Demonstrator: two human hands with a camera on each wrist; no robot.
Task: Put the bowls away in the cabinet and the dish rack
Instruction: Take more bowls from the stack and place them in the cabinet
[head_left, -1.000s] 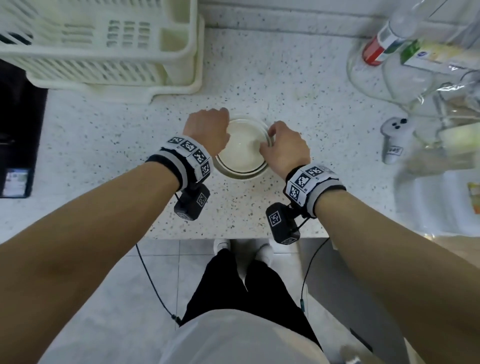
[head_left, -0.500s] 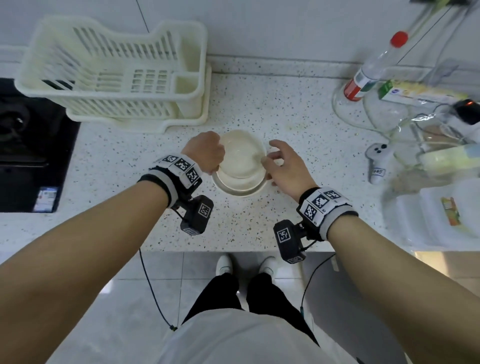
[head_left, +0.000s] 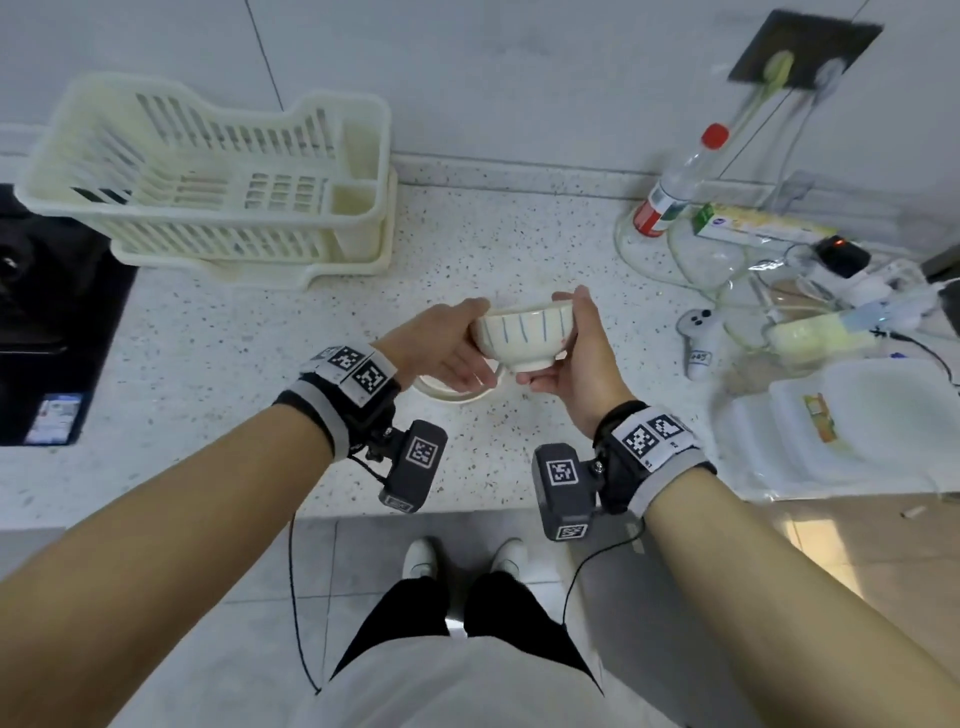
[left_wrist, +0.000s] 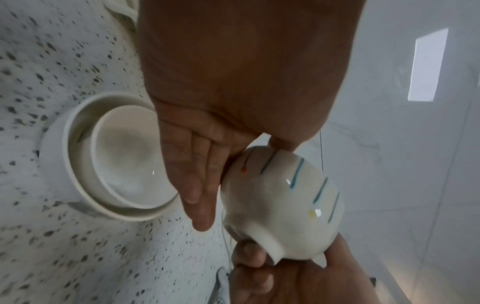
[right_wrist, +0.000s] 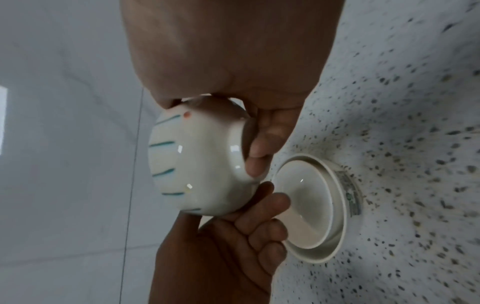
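A white bowl with thin blue stripes (head_left: 522, 335) (left_wrist: 283, 197) (right_wrist: 197, 170) hangs upright above the speckled counter (head_left: 260, 374). Both hands hold it. My left hand (head_left: 462, 348) (left_wrist: 207, 164) has its thumb on the rim and straight fingers along the bowl's side. My right hand (head_left: 566, 348) (right_wrist: 262, 148) grips the other side, thumb on the rim, fingers curled under the foot. Just below, two plain white bowls (head_left: 452, 392) (left_wrist: 124, 164) (right_wrist: 311, 209) sit nested on the counter. The cream dish rack (head_left: 218, 182) stands at the back left with nothing in it.
A black stove (head_left: 41, 322) borders the counter on the left. On the right lie a red-capped bottle (head_left: 675, 192), a white controller (head_left: 698, 338), cables and clear plastic containers (head_left: 857, 415). The counter's front edge runs just behind my wrists.
Both hands have lifted the striped bowl out of the stack and up off the counter. The head view has tilted up, showing the wall and the whole rack.
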